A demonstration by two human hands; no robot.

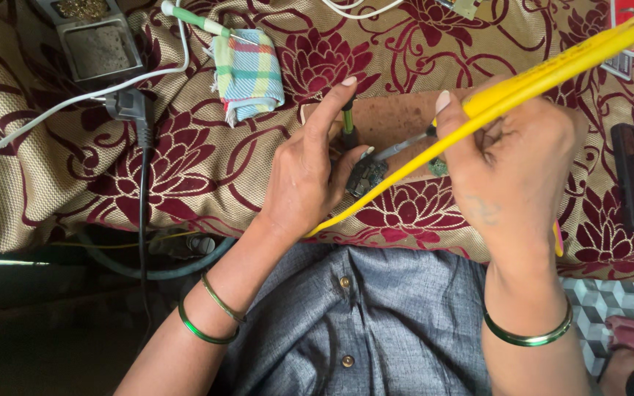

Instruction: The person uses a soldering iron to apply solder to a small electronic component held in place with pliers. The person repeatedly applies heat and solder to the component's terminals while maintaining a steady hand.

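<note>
Two hands at work — left hand point(310, 172) fingers pinch small dark circuit board point(366, 176); right hand point(511, 165) fingers grip yellow soldering iron point(552, 70).

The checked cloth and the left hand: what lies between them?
In the head view, only bare flowered fabric lies between the checked cloth and the left hand.

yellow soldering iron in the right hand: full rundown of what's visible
The yellow soldering iron has a long, glossy, plastic-looking handle running diagonally from the top right corner down to the middle of the frame. The right hand grips it near the front, fingers wrapped over the handle. A thin grey metal tip sticks out past the fingers, pointing left and down at a small dark circuit board that the left hand steadies. A yellow cord trails from below the hand toward the body. Whether the tip touches the board is unclear.
</note>
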